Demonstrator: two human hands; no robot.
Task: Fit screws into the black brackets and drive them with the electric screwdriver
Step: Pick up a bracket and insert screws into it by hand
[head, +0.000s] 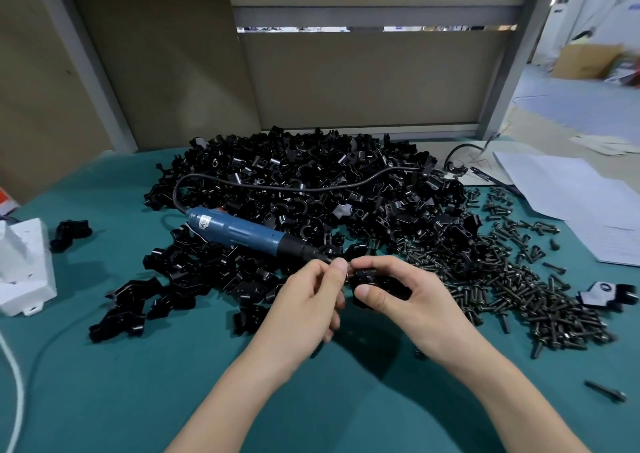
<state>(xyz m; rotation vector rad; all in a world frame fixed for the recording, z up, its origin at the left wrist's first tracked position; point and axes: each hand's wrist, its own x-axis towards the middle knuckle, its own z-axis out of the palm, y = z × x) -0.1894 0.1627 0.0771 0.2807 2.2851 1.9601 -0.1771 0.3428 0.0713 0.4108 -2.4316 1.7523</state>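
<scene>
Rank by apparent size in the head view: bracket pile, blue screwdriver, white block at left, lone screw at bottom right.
1. bracket pile
2-3. blue screwdriver and white block: too close; one longer, one bulkier and cropped
4. lone screw

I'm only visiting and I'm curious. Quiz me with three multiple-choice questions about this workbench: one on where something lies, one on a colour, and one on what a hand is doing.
1. Where does the loose screw pile lie?
A) right of the bracket heap
B) left of it
C) on the white papers

2. What colour is the electric screwdriver body?
A) red
B) blue
C) yellow

3. What is the right hand doing?
A) lying flat on the table
B) gripping the screwdriver
C) holding a black bracket

Answers:
1 A, the screws spread out on the person's right, beside the heap.
2 B, its barrel is plainly blue.
3 C, its fingers curl round the bracket, while the screwdriver lies unheld on the heap.
</scene>
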